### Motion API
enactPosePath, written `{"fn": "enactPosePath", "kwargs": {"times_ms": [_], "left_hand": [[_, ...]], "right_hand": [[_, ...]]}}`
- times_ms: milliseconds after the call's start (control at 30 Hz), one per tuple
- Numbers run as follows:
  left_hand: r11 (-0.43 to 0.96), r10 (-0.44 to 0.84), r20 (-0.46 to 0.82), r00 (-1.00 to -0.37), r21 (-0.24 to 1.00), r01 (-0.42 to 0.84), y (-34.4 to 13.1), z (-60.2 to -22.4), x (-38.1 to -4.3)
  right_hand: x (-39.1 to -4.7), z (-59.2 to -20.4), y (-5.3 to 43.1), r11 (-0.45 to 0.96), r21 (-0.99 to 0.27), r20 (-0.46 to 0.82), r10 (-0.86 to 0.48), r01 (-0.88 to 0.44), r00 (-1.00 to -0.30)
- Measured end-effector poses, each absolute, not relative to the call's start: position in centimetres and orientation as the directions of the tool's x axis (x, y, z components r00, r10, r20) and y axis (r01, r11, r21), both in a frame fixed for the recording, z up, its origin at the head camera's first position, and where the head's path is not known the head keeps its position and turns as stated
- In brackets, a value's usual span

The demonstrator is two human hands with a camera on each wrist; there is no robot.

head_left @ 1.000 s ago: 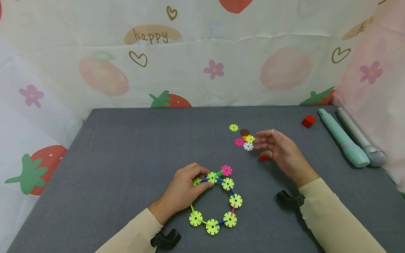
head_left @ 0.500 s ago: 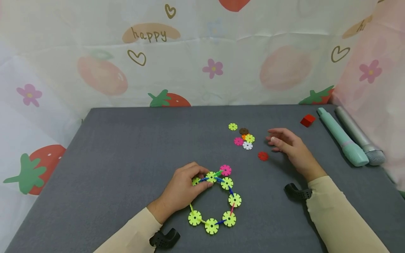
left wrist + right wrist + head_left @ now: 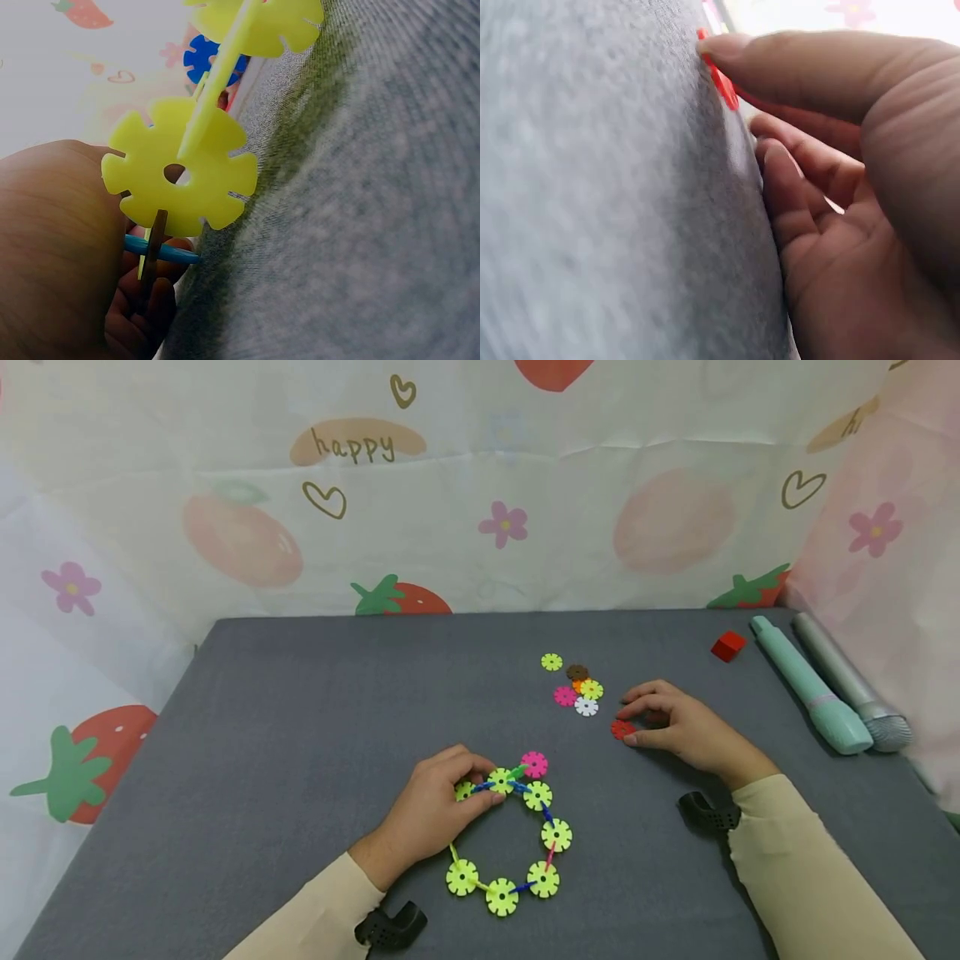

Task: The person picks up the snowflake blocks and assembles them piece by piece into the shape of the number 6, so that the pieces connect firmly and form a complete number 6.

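Observation:
My left hand (image 3: 435, 810) pinches a yellow-green snowflake disc (image 3: 499, 779) at the top of a ring of linked yellow-green discs (image 3: 557, 836). Blue, yellow and pink discs set on edge join the ring's flat ones, and the hand hides its left side. A green piece links a pink disc (image 3: 535, 765) to the ring's top. In the left wrist view, a yellow disc (image 3: 214, 157) stands close in front of the hand. My right hand (image 3: 678, 722) is curled over a red snowflake disc (image 3: 620, 728), thumb and forefinger at its edges. The right wrist view shows the thumb on the red disc (image 3: 724, 88).
Several loose discs lie behind, among them a white one (image 3: 587, 706), a pink one (image 3: 565, 696), a brown one (image 3: 577, 672) and a yellow-green one (image 3: 551, 662). A red block (image 3: 728, 646), a mint microphone (image 3: 813, 689) and a silver microphone (image 3: 855, 677) lie at the right.
My right hand moves away to the right from the loose discs, then comes down to the red disc and closes thumb and forefinger on it. My left hand stays on the ring.

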State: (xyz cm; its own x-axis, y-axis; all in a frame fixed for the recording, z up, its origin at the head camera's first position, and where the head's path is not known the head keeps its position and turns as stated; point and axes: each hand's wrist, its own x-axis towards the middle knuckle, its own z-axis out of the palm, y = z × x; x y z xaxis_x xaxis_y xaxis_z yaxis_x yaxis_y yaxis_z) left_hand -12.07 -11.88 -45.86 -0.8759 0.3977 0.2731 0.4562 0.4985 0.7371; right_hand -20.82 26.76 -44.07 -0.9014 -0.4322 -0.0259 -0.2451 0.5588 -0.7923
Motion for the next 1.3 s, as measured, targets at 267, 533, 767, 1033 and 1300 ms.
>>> {"fn": "enactPosePath", "kwargs": {"times_ms": [267,533,767,1033,1300], "left_hand": [[0.496,0.395,0.285,-0.873,0.734,0.464,-11.9,-46.0,-12.1],[0.495,0.398,0.277,-0.874,0.738,0.459,-11.9,-45.8,-12.1],[0.490,0.397,0.273,-0.876,0.744,0.454,-11.9,-45.9,-12.1],[0.493,0.394,0.276,-0.877,0.742,0.455,-11.9,-45.9,-12.1],[0.497,0.394,0.271,-0.878,0.741,0.451,-11.9,-45.9,-12.1]], "right_hand": [[-20.6,-43.8,26.0,0.528,-0.824,-0.018,-0.390,-0.208,-0.921],[-20.3,-43.6,25.4,0.517,-0.833,-0.001,-0.356,-0.196,-0.934],[-20.1,-43.8,24.1,0.419,-0.895,-0.028,-0.392,-0.152,-0.919],[-19.4,-43.9,22.4,0.398,-0.898,-0.007,-0.440,-0.188,-0.898],[-18.8,-44.0,20.9,0.355,-0.905,0.031,-0.500,-0.237,-0.865]]}}
